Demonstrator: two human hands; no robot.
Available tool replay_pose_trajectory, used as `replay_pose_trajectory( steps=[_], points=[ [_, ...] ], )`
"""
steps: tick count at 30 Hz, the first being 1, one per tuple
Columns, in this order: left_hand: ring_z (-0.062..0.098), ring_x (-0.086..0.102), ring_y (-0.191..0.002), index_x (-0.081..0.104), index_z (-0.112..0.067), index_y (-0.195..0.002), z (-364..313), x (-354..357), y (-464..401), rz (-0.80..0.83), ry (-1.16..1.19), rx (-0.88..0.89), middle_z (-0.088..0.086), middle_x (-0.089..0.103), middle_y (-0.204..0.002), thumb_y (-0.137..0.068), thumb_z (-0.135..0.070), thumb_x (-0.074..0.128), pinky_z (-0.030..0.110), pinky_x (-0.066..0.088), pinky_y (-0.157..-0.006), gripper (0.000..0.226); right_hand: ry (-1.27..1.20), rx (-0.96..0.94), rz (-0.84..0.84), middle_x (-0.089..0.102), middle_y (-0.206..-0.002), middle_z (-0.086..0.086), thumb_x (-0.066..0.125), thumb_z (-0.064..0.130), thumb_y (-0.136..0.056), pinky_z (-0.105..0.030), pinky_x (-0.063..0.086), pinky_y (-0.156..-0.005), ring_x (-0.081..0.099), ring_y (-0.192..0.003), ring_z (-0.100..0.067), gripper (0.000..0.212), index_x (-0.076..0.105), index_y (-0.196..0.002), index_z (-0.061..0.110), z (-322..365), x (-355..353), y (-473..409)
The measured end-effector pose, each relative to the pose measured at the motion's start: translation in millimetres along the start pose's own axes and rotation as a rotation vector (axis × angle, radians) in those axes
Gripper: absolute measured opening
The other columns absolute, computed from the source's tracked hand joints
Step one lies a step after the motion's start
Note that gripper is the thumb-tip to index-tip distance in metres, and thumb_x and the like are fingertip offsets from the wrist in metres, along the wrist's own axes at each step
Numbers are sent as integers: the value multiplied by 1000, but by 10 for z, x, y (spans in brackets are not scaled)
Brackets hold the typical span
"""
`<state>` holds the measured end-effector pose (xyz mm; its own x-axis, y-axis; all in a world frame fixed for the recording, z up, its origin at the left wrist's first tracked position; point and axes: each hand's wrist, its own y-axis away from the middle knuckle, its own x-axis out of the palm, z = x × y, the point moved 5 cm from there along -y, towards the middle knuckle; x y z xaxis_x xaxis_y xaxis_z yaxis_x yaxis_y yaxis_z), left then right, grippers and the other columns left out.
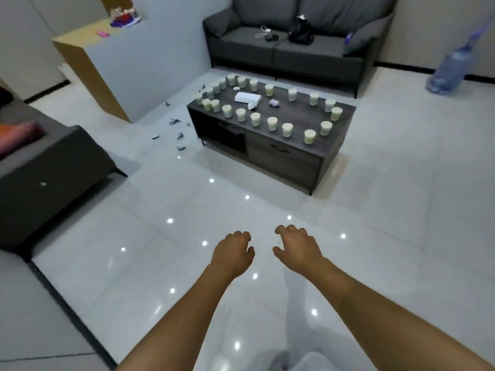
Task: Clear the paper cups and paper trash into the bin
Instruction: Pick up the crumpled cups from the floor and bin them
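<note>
Several pale paper cups stand in a ring along the edges of a dark coffee table across the room. A white box and a crumpled paper ball lie inside the ring. Small scraps of paper trash are scattered on the floor left of the table. My left hand and my right hand are stretched out low over the tiled floor, well short of the table, with loosely curled fingers holding nothing. No bin is in view.
A dark grey sofa stands behind the table with a black bag on it. A grey seat sits at the left, a wooden-edged partition behind it. A large water bottle stands at the far right.
</note>
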<state>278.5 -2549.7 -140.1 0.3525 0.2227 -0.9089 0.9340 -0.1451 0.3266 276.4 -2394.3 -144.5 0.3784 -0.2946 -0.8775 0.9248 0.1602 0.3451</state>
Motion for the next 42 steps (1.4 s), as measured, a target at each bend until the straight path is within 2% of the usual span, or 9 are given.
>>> replay_pose_trajectory(
  steps=[4, 10, 16, 21, 28, 35, 42],
  points=[
    [21, 52, -111, 47, -15, -131, 531, -205, -458, -20, 72, -106, 4, 55, -122, -97, -31, 41, 31, 44, -84, 38, 44, -94, 75, 48, -134, -3, 48, 38, -94, -37, 42, -95, 45, -119, -26, 48, 37, -139, 22, 422, -23, -837],
    [20, 51, -118, 46, -16, -134, 1246, -723, -1540, -46, 197, -284, 3, 53, -128, -97, -32, 42, 31, 43, -92, 40, 84, -195, 109, 48, -133, -3, 48, 38, -95, -38, 40, -97, 45, -120, -26, 48, 38, -138, 22, 871, -367, -2308],
    [21, 51, -116, 47, -16, -133, 1909, -1417, -2520, -91, 259, -406, 3, 53, -127, -97, -32, 42, 31, 44, -92, 39, 144, -275, 144, 48, -132, -3, 48, 38, -96, -37, 39, -97, 44, -119, -25, 48, 37, -139, 21, 1418, -858, -3686],
    [20, 52, -115, 47, -17, -132, 2551, -1745, -3196, -109, 327, -480, 2, 52, -129, -97, -33, 43, 31, 44, -92, 39, 169, -342, 192, 47, -134, -3, 48, 37, -95, -37, 40, -96, 44, -120, -25, 49, 36, -140, 21, 2040, -953, -4654],
    [20, 51, -118, 47, -16, -132, 3882, -2234, -4401, -92, 377, -516, 3, 52, -131, -97, -33, 43, 31, 44, -95, 39, 192, -375, 227, 46, -136, -4, 49, 37, -95, -38, 40, -97, 43, -122, -27, 49, 36, -140, 21, 3141, -922, -6265],
    [20, 51, -119, 48, -15, -132, 5240, -3213, -5573, -123, 372, -518, 3, 52, -130, -97, -32, 43, 32, 44, -95, 39, 148, -369, 190, 47, -133, -5, 50, 35, -94, -39, 42, -96, 44, -121, -27, 49, 38, -139, 21, 4436, -1315, -7879],
    [19, 53, -115, 48, -16, -131, 6271, -3837, -6857, -90, 372, -508, 2, 53, -129, -97, -32, 44, 32, 45, -92, 38, 169, -335, 261, 46, -134, -6, 51, 35, -94, -40, 42, -96, 44, -122, -28, 49, 38, -139, 20, 5124, -1332, -9420]
  ],
)
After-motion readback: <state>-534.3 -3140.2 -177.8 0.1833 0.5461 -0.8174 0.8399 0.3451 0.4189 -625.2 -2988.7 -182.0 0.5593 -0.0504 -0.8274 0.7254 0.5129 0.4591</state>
